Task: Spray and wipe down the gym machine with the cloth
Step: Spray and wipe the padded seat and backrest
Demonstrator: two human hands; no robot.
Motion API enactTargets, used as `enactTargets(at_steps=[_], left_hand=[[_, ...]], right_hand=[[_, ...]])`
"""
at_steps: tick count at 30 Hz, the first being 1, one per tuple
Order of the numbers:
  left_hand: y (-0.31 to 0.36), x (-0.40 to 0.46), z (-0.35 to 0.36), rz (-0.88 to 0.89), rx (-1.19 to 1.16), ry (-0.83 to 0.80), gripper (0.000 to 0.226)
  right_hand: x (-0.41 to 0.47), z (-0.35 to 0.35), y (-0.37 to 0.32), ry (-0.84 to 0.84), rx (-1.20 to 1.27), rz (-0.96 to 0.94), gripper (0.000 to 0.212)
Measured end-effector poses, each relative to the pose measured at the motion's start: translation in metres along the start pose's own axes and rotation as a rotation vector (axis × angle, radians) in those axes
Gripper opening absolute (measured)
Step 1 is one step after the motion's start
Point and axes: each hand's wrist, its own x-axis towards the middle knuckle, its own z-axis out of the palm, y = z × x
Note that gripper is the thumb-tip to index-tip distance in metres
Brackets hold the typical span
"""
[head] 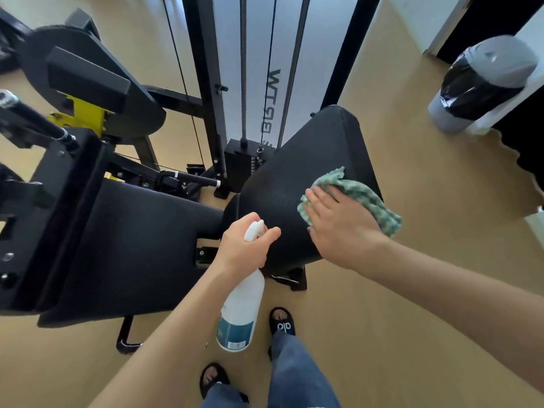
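At the bottom of the frame I see my two feet in black slide sandals (282,322) and blue jeans on the tan wood floor (412,290).

Just above them, in the lower middle, my left hand (244,245) holds the white plastic spray bottle with a teal label (240,313). My fingers (272,232) are curled around its neck, with one finger near the trigger. The bottle hangs down over the floor, and its nozzle points at the black padded seat pad (294,172) in the middle of the frame.

A little higher and to the right, my right hand (338,222) lies flat with straight fingers (315,198). It presses the green and white checked cloth (368,198) onto the right side of that pad. The cloth sticks out past my hand on the far side.

To the left is the big black long pad (132,245) of the gym machine. Further up are the yellow metal part (79,113), the black weight stack (241,163) and the cables (272,69). In the upper right stands a grey bin with a black bag (482,83).

What could go wrong, I think: my flat hand does not grip the cloth, so it could slide off the pad's edge and drop. If I squeeze the trigger now, the spray could hit my right hand. Spray on the floor could make my sandals slip. The left pad looks like it is not wiped yet, so I might miss it.
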Motion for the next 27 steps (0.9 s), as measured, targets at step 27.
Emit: enactTargets(at_steps=[27], left_hand=[[-0.015, 0.048, -0.001, -0.154, -0.247, 0.213, 0.034]], right_hand=[[0.103, -0.004, 0.004, -0.352, 0.093, -0.629, 0.064]])
